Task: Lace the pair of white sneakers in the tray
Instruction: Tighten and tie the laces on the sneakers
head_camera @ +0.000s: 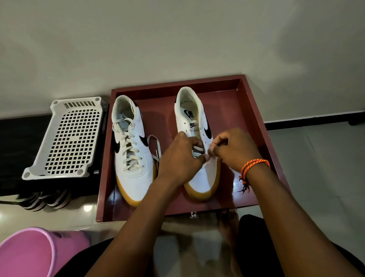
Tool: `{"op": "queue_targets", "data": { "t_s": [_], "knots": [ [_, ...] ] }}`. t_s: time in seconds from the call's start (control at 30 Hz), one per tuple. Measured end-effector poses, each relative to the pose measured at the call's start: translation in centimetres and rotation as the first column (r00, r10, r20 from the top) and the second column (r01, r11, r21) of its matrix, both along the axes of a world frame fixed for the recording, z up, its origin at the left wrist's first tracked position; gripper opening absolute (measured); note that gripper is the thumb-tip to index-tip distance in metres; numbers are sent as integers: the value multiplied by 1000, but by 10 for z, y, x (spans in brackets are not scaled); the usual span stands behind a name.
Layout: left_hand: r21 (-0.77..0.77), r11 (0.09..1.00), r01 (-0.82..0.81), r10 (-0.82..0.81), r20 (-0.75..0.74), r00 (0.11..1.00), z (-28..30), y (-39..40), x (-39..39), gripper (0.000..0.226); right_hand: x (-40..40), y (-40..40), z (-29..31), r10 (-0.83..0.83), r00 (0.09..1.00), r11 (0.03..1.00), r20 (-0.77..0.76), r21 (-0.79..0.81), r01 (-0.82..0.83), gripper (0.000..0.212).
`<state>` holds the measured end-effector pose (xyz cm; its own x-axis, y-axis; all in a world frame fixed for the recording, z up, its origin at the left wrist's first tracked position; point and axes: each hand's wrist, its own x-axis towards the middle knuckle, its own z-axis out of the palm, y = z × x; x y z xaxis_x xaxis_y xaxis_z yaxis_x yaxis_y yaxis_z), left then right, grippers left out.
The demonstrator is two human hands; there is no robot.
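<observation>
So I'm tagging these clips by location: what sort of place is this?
Probably a home, on the floor by a wall. The maroon tray sits on glossy floor tiles, with a white plastic basket and a pink tub close by, and a bare foot shows.

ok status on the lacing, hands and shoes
Left hand and right hand both pinching lace at right sneaker, low eyelets. Left sneaker laced. Nothing blocking.
</observation>
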<state>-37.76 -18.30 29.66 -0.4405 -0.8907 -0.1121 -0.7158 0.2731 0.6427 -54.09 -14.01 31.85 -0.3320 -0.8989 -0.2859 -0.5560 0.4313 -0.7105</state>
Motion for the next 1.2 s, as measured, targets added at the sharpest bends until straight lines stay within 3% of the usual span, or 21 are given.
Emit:
{"op": "queue_targets", "data": {
  "t_s": [0.17,0.3,0.43,0.6,0.67,0.7,0.73,0.77,0.8,0.83,0.87,0.9,0.93,1.03,1.13,1.2],
  "knots": [
    [-16,1000,-19,20,38,999,-1,0,1,29,-7,-2,8,-120,944,993,308,39,114,25],
    [-22,1000,-9,10,36,999,1,-1,3,30,-9,-1,23,-76,767,993,637,-18,114,7],
    [-51,999,1,2,61,998,2,-3,7,32,-13,4,32,131,490,983,862,-176,47,11],
    [-56,998,-1,6,87,996,5,-6,10,30,-7,5,46,384,49,921,922,-386,46,9],
    [-72,997,-1,8,95,995,5,-5,9,29,-8,3,51,368,-21,926,930,-364,103,11],
    [-83,997,-2,10,102,995,5,-5,9,30,-10,1,51,315,-5,942,949,-312,128,13],
    [-94,996,-1,11,108,994,5,-5,9,31,-12,-1,49,234,100,956,967,-248,158,15],
    [-101,995,-1,12,108,994,4,-5,9,32,-13,-2,45,127,323,962,938,-196,191,18],
    [-98,995,-5,15,99,995,3,-5,9,33,-14,-4,36,16,628,963,778,-181,201,23],
    [-87,996,-11,18,78,997,2,-5,10,32,-13,-4,25,-52,880,969,472,-189,158,28],
    [-73,997,-16,19,52,998,2,-5,10,32,-11,-4,15,-43,989,984,141,-168,67,32],
    [-57,998,-18,20,27,999,2,-5,10,31,-8,-3,6,21,997,995,-69,-97,-28,34],
    [-47,999,-18,19,9,1000,2,-5,10,31,-6,-2,-1,94,988,995,-124,-21,-98,36],
    [-45,999,-16,16,-10,1000,2,-5,9,33,-1,-4,-15,190,981,980,-45,61,-187,33],
    [-26,1000,-15,15,-23,1000,1,-6,10,36,1,-6,-11,228,970,974,-81,31,-226,28],
    [-33,999,-8,7,-22,1000,0,-6,11,34,0,-4,-4,236,972,972,-6,-20,-236,26]
  ]
}}
